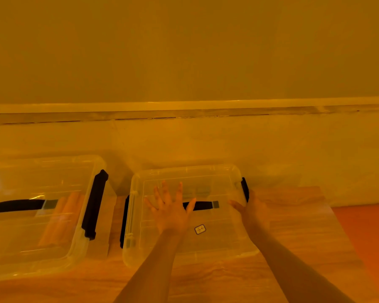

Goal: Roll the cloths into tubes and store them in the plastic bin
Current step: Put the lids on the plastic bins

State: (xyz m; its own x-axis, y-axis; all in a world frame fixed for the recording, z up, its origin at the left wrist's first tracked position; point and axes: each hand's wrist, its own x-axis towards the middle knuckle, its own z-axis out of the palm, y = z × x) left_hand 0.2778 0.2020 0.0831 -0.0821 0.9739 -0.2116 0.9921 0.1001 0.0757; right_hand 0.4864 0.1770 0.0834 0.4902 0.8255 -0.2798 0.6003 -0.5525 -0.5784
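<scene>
A: Step? 
B: Lid work on centre bin [184, 215]. Left hand [170, 212] flat, fingers spread, on lid; right hand [253, 209] grips right-edge latch [245, 189].
A: Cloths?
B: Rolled tubes [61, 219] in lower-left bin [37, 215]. Next, prob. unclip latch.
A: Beyond?
B: Wood table [282, 259], then plain wall [184, 51] up top.

Clear lidded bin [217, 243], rolled cloths [61, 217] in left bin [42, 254]

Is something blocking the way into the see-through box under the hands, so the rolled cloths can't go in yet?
Yes. The clear lid sits on the right bin. The left hand is spread over the lid; the right hand is at the black latch on its right end. Rolled cloths show inside the left bin.
</scene>
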